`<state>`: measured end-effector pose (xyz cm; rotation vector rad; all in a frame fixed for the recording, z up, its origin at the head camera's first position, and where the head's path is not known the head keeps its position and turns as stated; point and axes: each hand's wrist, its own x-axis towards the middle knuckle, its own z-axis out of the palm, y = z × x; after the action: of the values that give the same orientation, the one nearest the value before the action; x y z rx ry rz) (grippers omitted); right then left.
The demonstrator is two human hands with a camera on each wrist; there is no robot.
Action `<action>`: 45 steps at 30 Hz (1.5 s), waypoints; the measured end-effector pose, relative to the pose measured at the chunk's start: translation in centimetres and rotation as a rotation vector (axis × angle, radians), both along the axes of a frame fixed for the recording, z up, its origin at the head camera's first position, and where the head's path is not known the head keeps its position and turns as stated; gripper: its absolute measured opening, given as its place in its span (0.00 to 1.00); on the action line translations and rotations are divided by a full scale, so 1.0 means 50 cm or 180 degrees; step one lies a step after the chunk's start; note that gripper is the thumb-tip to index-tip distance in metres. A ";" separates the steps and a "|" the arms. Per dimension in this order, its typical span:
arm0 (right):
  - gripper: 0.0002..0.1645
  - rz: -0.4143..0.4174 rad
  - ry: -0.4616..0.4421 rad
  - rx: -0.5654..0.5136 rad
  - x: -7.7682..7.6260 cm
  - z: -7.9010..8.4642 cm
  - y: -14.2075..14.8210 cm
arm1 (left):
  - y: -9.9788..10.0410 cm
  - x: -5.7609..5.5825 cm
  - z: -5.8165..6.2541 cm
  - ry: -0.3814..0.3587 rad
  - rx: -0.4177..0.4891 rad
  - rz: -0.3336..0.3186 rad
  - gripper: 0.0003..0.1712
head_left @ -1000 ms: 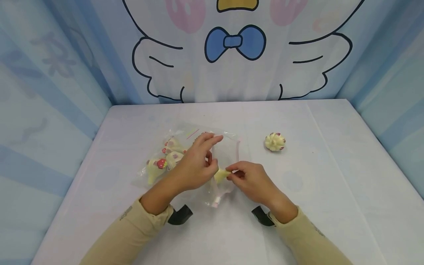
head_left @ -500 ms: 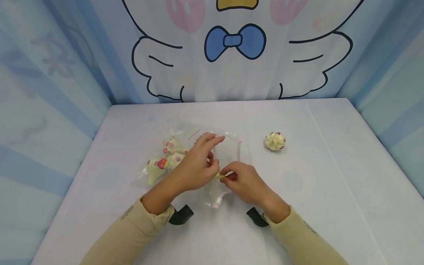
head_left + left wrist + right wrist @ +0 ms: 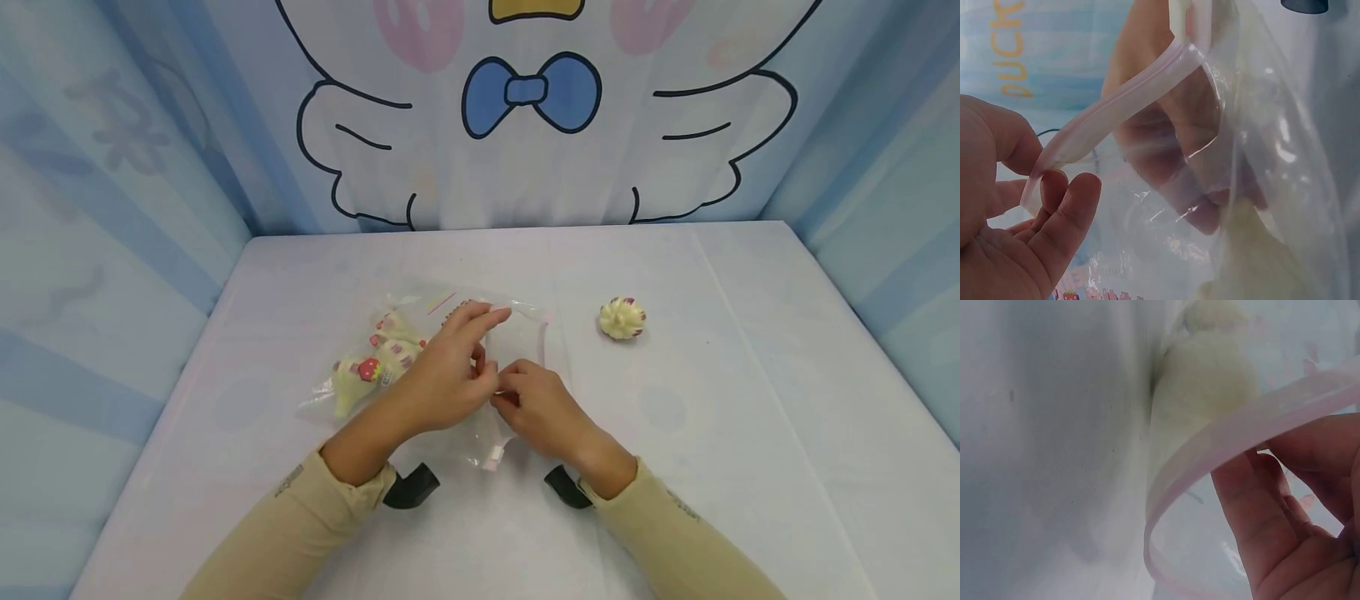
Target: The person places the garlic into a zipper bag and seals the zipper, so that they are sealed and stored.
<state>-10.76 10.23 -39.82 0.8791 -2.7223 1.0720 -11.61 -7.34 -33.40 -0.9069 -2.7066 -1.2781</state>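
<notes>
A clear zip bag (image 3: 517, 337) lies on the table with its pink-edged mouth (image 3: 1222, 440) held apart. My left hand (image 3: 453, 367) pinches the rim of that mouth between thumb and fingers. Reaching in through the opening, my right hand (image 3: 540, 408) has its fingertips on the narrow end of a pale yellow figurine (image 3: 1250, 250), seen through the plastic in the left wrist view. Several cream figurines with red and pink details (image 3: 393, 358) sit deeper in the bag, partly covered by my left hand. Another cream, lobed figurine (image 3: 622, 319) lies outside, to the right.
The table has a white cloth (image 3: 720, 467). A curtain with a printed blue bow (image 3: 528, 92) hangs behind it, and light-blue curtains (image 3: 97, 333) close off both sides. Black wrist mounts (image 3: 411, 487) stick out from both sleeves.
My right hand has moved left into the bag mouth, carrying the pale yellow figurine until it is hidden in the head view. My left hand stays nearly still on the rim.
</notes>
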 end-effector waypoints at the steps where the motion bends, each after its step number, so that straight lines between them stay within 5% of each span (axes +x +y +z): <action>1: 0.02 -0.0029 0.0021 0.0008 0.000 -0.001 -0.002 | 0.000 0.000 0.000 0.0006 -0.0002 0.0003 0.33; 13: 0.06 -0.0648 -0.0389 -0.0092 0.001 0.006 -0.022 | 0.002 0.001 -0.001 0.0041 0.0046 -0.0027 0.34; 24: 0.04 -0.0431 -0.0465 -0.0172 0.006 0.005 -0.025 | 0.002 0.003 0.001 0.0021 0.0023 -0.0014 0.34; 32: 0.10 -0.0559 -0.0576 -0.0135 0.001 0.008 -0.031 | 0.002 0.003 0.001 0.0053 0.0063 -0.0037 0.34; 40: 0.05 -0.0773 -0.0266 -0.0014 -0.005 0.004 -0.033 | 0.001 0.003 0.000 0.0066 0.0088 -0.0048 0.34; 45: 0.07 -0.0747 -0.0325 -0.0015 -0.004 0.003 -0.034 | 0.002 0.002 0.000 0.0078 0.0059 -0.0030 0.34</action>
<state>-10.98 8.51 -39.69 0.4996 -2.8139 1.1015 -11.52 -7.24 -33.41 -0.9283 -2.6707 -1.2829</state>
